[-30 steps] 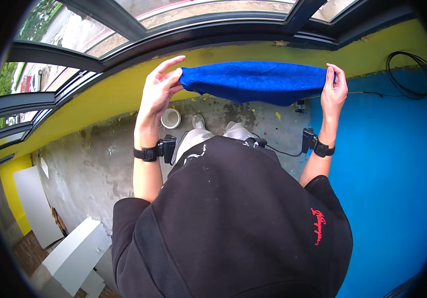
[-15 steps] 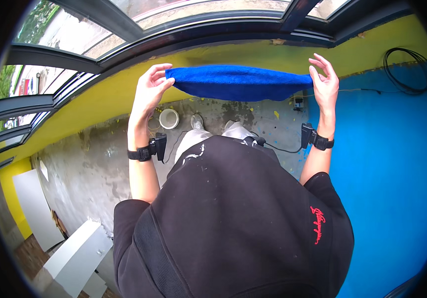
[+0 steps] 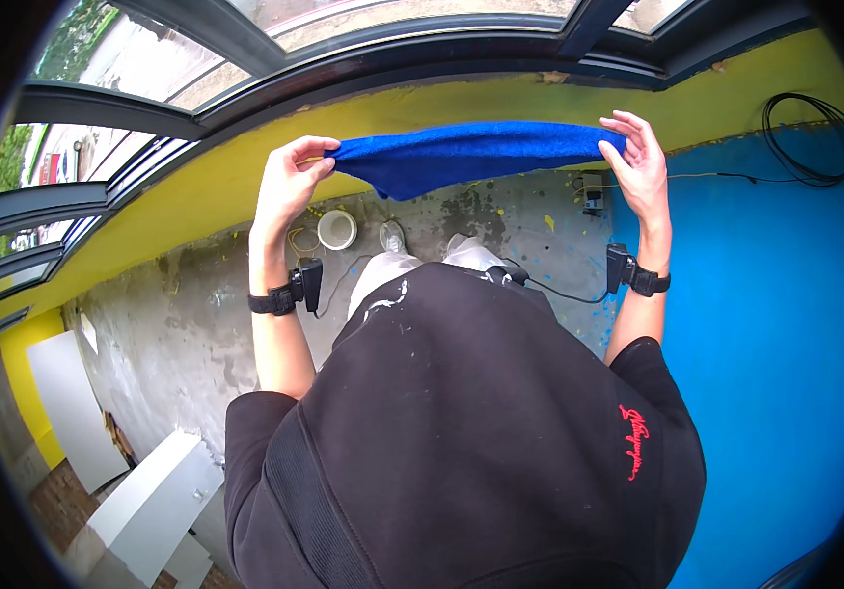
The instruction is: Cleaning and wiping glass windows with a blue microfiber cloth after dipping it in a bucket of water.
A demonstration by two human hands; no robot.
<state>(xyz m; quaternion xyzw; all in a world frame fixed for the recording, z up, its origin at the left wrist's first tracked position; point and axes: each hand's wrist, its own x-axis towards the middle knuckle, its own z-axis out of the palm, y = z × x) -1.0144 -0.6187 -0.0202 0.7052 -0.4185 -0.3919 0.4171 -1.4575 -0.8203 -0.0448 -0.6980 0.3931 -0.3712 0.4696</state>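
Centrally, a blue cloth [image 3: 476, 152] spans the space between your two raised hands, its upper edge drawn nearly straight and its lower edge hanging in a loose point toward the left. Your left hand [image 3: 286, 187] pinches the cloth's left end between thumb and fingertips; your right hand [image 3: 644, 177] grips the opposite end between thumb and forefinger, the remaining fingers extended upward. Each wrist bears a black strap, the left [image 3: 274, 300] and the right [image 3: 650, 283], both with a dark block on the inner side. Beneath the cloth, on the stained grey floor [image 3: 166, 314], a white bucket [image 3: 337, 248] stands just left of your shoes [image 3: 392, 237]. Note the yellow wall [image 3: 736, 103] below dark window frames [image 3: 245, 108], the blue surface [image 3: 765, 324] to your right, and, at lower left, white panels [image 3: 73, 407] lying near one another
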